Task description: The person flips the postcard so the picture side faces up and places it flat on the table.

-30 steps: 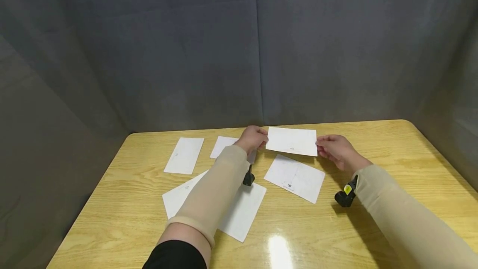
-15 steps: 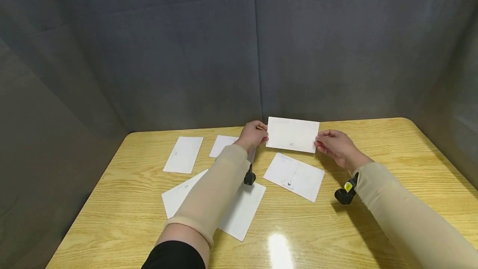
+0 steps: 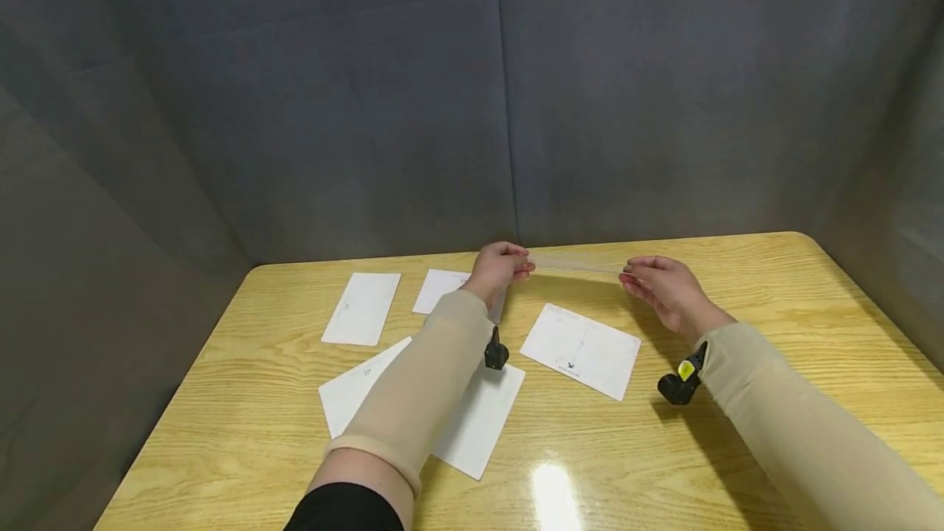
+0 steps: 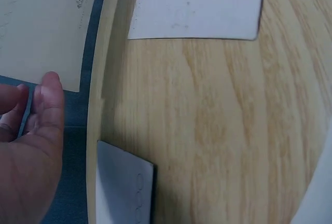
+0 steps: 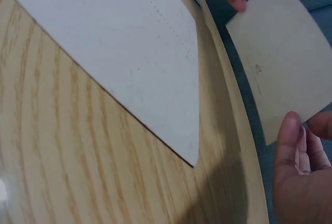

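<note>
Both hands hold one thin white postcard [image 3: 578,265] level above the far part of the table, nearly edge-on in the head view. My left hand [image 3: 497,270] pinches its left end, and my right hand [image 3: 667,293] pinches the right end between thumb and fingers. In the right wrist view the underside of the held postcard [image 5: 290,53] bears a small printed mark and faint lines. On the wood just below lies another postcard [image 3: 581,351], with a dividing line and a small dark figure. My left forearm and hand partly cover a further postcard [image 3: 441,287].
Another white card [image 3: 361,308] lies at the back left of the wooden table [image 3: 236,400]. Larger white cards [image 3: 483,420] spread under my left forearm, which hides their middle. A grey curtain [image 3: 369,105] hangs behind the table's far edge.
The held postcard first tilted up to show its printed face, then tipped back until nearly edge-on. Both hands keep their hold at its ends, and the cards on the table stay put.
</note>
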Demonstrator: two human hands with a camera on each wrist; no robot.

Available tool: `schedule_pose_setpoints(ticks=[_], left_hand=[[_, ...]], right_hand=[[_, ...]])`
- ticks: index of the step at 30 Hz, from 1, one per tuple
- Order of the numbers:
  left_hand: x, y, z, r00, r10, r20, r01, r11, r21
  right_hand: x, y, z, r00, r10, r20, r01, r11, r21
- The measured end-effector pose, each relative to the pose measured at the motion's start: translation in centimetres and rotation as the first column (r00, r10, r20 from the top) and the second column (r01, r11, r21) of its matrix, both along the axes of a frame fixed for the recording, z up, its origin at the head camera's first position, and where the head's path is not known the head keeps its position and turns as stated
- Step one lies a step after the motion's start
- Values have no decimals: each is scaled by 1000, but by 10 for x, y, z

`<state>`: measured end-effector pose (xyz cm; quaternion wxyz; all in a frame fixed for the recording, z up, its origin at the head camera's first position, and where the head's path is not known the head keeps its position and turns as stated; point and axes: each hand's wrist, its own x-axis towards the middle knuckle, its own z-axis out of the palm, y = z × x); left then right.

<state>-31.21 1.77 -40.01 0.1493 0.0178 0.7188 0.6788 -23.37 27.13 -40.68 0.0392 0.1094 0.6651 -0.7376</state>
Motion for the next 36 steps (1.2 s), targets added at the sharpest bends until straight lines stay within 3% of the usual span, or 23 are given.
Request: schedule_pose_setpoints(ticks=[4, 11, 17, 21, 25, 31, 36], left_hand=[[0, 3, -5, 999, 36, -10, -36, 999, -26], [4, 10, -10, 992, 122, -44, -125, 988, -91], [6, 14, -10, 968, 192, -162, -221, 958, -185], [7, 15, -12, 953, 200, -226, -251, 942, -224], [9, 16, -11, 958, 162, -239, -231, 926, -297], [11, 15, -11, 981, 80, -179, -142, 918, -370], [13, 16, -14, 990, 23, -139, -78, 914, -399]], right_hand=[[1, -2, -3, 999, -49, 8, 49, 998, 35], [1, -7, -10, 994, -112, 12, 108, 977, 184], [3, -11, -10, 996, -84, 10, 80, 971, 226], [5, -13, -11, 995, -92, 33, 81, 965, 250], [4, -14, -12, 993, -118, 22, 107, 952, 285], [3, -15, -14, 995, -102, 7, 95, 945, 313], [5, -14, -14, 997, -76, 30, 62, 943, 328]])
